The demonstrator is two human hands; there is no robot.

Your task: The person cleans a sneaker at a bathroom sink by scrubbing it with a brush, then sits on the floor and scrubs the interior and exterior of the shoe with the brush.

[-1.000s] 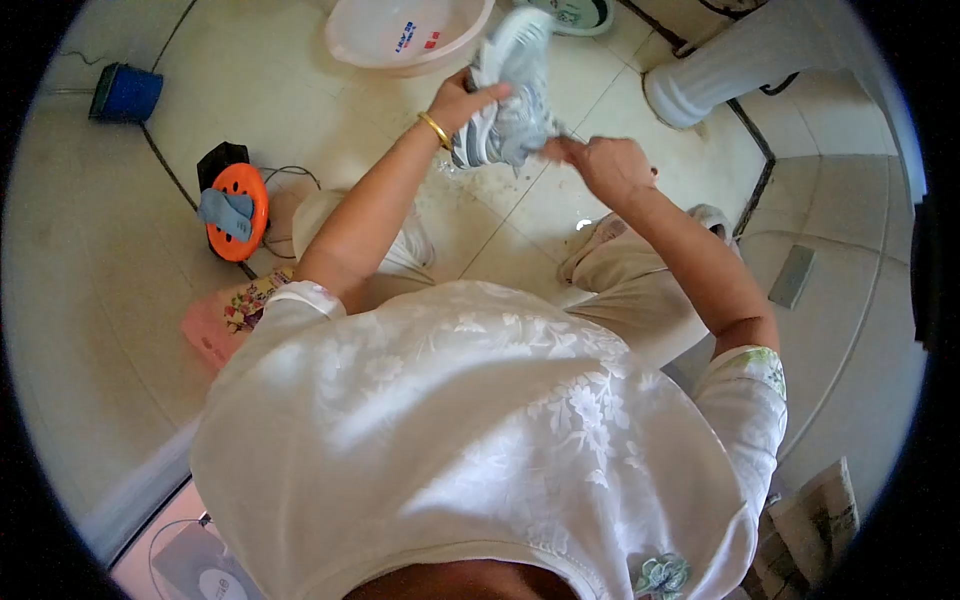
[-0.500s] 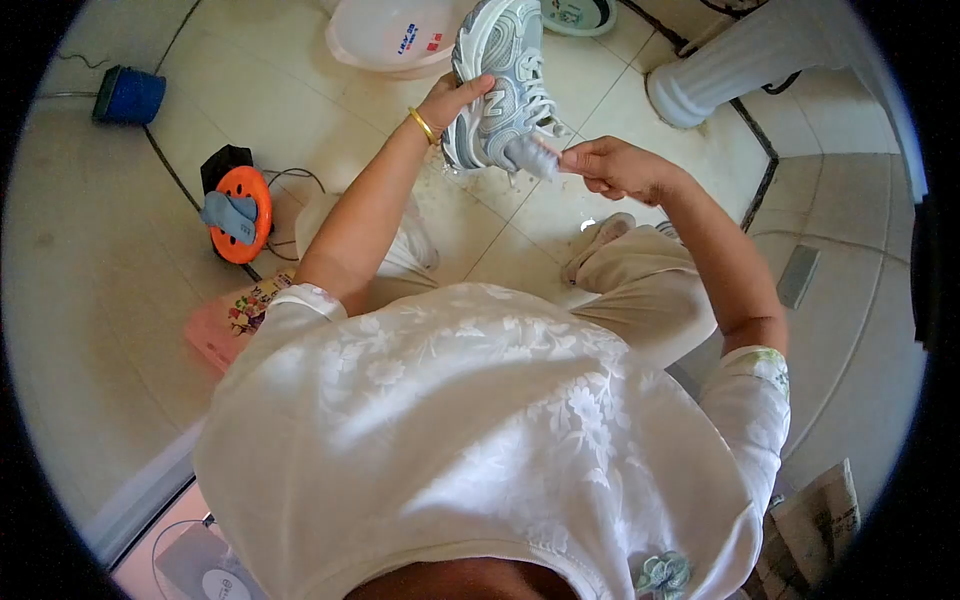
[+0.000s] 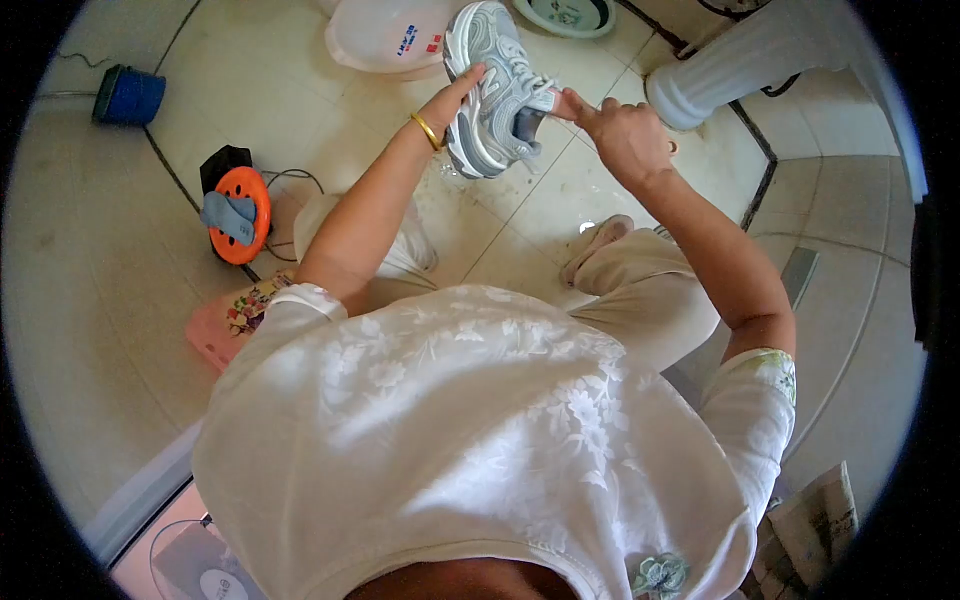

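Observation:
A grey and white sneaker [image 3: 490, 95] with white laces is held up over the tiled floor, its ankle opening facing right and down. My left hand [image 3: 458, 100], with a gold bangle at the wrist, grips the sneaker from its sole side, thumb on the upper. On the other side my right hand [image 3: 628, 140] is closed, its thumb and index finger pinching the pale shoe tongue [image 3: 546, 99] beside the opening.
A pink-white basin [image 3: 380, 35] and a green-rimmed basin [image 3: 570, 14] stand ahead. At left are a blue container [image 3: 130, 96], an orange round object [image 3: 258, 215] with grey cloth, and a pink box [image 3: 215, 330]. A white pedestal [image 3: 715, 85] is at the right.
The sneaker has turned and tilted, so its opening now shows. My right hand has moved up and right, with its back now facing up.

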